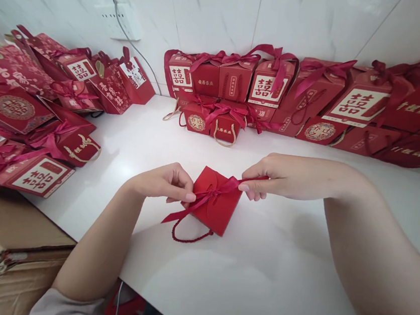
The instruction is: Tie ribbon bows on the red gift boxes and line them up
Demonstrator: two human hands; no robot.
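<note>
A small red gift box rests on the white table between my hands, its top flaps meeting in a slot. A dark pink ribbon is looped into a knot over that top. My left hand pinches the ribbon at the box's left edge, with a loose tail hanging past the fingers. On the other side my right hand grips the ribbon, drawn out to the right of the knot. A twisted dark red cord handle curves onto the table below the box.
Stacked red boxes with bows line the tiled wall. More red boxes are piled at the left. An open cardboard carton stands against the table's left front edge. A grey cable runs down from a wall socket.
</note>
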